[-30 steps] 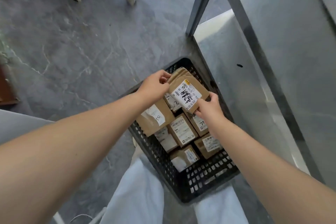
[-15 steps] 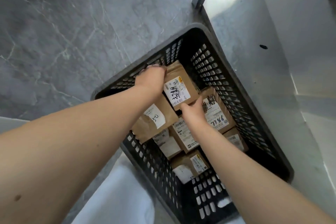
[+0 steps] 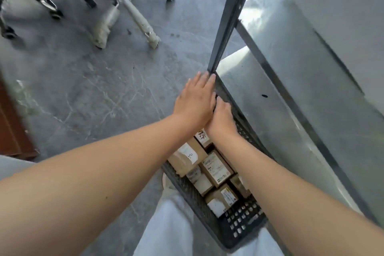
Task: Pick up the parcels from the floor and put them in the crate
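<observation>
A black plastic crate (image 3: 243,223) stands on the grey floor against a metal shelf and holds several brown cardboard parcels with white labels (image 3: 217,169). My left hand (image 3: 196,100) lies flat with straight fingers over the crate's far end, covering what is beneath it. Pressed against its right side is my right hand (image 3: 221,117), fingers bent downward into the crate. What those fingers touch is hidden. One labelled parcel (image 3: 201,136) peeks out just below both wrists.
A dark metal shelf post (image 3: 230,16) rises at the crate's far corner, with grey shelf panels (image 3: 291,110) along its right side. An office chair base on castors (image 3: 124,12) stands at the back. Brown furniture (image 3: 10,131) is at the left edge.
The labelled parcel that both hands held above the crate has gone down into its far end. Both hands now lie over that spot, the left flattened. The camera has lifted and pulled back.
</observation>
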`<state>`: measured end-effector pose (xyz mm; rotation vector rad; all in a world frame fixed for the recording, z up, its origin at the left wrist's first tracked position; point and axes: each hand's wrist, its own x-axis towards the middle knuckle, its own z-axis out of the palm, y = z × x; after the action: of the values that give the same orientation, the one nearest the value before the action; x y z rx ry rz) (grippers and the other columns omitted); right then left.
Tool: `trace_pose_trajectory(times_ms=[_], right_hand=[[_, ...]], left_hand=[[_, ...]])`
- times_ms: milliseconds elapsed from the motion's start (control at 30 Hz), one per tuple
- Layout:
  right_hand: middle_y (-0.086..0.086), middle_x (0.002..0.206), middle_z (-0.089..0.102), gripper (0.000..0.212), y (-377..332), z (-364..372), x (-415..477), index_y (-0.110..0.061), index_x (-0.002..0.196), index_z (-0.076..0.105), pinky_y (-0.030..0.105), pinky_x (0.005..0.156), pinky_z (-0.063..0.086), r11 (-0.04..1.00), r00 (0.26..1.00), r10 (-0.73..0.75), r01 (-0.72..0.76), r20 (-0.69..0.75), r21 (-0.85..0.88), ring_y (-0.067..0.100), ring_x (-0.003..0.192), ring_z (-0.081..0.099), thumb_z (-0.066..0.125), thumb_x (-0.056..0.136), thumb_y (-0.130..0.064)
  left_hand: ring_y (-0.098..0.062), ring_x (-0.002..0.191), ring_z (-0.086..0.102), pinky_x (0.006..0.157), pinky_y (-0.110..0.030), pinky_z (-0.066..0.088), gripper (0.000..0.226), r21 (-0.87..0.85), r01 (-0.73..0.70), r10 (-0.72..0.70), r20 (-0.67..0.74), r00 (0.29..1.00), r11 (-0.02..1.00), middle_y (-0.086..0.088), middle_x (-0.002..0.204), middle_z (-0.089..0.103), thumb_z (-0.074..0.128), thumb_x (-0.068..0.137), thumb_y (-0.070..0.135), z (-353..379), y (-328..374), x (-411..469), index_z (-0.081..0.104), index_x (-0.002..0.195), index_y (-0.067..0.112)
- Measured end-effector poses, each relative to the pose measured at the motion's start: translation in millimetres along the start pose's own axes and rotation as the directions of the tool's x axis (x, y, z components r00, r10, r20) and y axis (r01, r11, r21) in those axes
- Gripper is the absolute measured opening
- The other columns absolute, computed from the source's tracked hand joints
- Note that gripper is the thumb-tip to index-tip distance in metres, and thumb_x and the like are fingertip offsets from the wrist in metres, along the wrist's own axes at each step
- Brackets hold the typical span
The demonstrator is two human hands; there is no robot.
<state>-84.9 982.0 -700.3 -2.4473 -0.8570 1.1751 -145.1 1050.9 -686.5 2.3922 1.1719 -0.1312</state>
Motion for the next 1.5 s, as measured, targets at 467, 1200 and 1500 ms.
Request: trace_pose_trajectory(times_ms=[467, 1200, 1500], right_hand=[[-0.004, 0.164, 0.009, 0.061, -163, -328, -311, -0.02, 0.156, 0.016, 0.042, 0.122, -0.003, 0.839, 0.609, -0.544, 0.407, -0.578, -0.361, 0.011, 0.151, -0.002, 0.037, 0.099, -0.016], [-0.002, 0.165, 0.006, 0.06, 224, -591, -845, -0.017, 0.157, 0.01, 0.044, 0.123, 0.0, 0.976, -0.169, -0.093, -0.208, -0.981, -0.057, 0.012, 0.151, -0.004, 0.036, 0.104, -0.028], [0.001, 0.165, 0.005, 0.061, 424, -546, -965, -0.012, 0.156, 0.007, 0.048, 0.122, -0.002, 0.763, -0.337, 0.263, -0.501, -0.904, 0.409, 0.015, 0.151, -0.003, 0.033, 0.104, -0.027]], left_hand=[[-0.012, 0.151, -0.008, 0.124, -0.036, -0.006, 0.058, 0.171, -0.279, 0.326, -0.568, 0.756, 0.945, 0.003, 0.165, -0.002, 0.023, 0.105, 0.034, -376, 184, -176, 0.003, 0.158, 0.019], [-0.012, 0.151, -0.013, 0.124, -0.039, -0.005, 0.059, 0.384, -0.91, 0.861, -0.504, -0.066, 0.155, 0.001, 0.165, -0.011, 0.01, 0.105, 0.04, -369, 791, -554, -0.005, 0.157, 0.017], [-0.015, 0.152, 0.003, 0.124, -0.042, 0.003, 0.059, 0.202, -0.894, 0.835, -0.322, -0.446, -0.399, -0.003, 0.165, 0.006, 0.016, 0.105, 0.038, -183, 933, -687, 0.008, 0.157, 0.011]])
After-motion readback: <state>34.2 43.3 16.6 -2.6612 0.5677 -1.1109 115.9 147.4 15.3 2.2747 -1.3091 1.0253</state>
